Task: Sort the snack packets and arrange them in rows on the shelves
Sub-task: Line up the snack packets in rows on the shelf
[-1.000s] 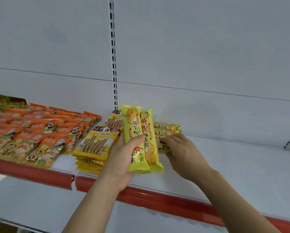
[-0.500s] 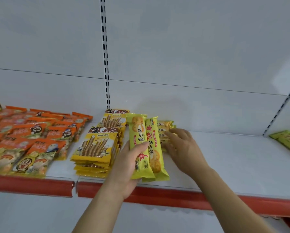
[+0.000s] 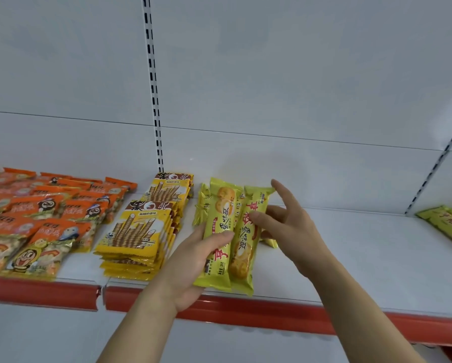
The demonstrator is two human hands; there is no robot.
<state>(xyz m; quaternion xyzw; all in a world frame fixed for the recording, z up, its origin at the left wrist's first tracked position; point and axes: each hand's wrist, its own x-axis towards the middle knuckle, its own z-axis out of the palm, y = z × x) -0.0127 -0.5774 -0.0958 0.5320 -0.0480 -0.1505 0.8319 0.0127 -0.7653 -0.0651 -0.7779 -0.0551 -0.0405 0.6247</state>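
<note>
The left hand [image 3: 193, 260] grips two long yellow-green biscuit packets [image 3: 229, 239] side by side, thumb lying across the front of the left one, fingers curled behind. The packets stand tilted, their lower ends over the red front edge of the shelf [image 3: 350, 258] and their tops leaning toward the back wall. The right hand [image 3: 287, 226] is beside them with its fingers straight and spread; one fingertip touches the right packet near its middle, while another finger points up past the packet's top. It holds nothing. Behind the held pair, more packets of the same kind [image 3: 202, 208] lie on the shelf, partly hidden. Just left of these sit two stacks of yellow wafer-roll packets [image 3: 141, 231], one in front of the other. Farther left, orange snack packets [image 3: 44, 221] lie in overlapping rows. At the far right edge, green packets [image 3: 447, 224] lie on the next shelf section.
</note>
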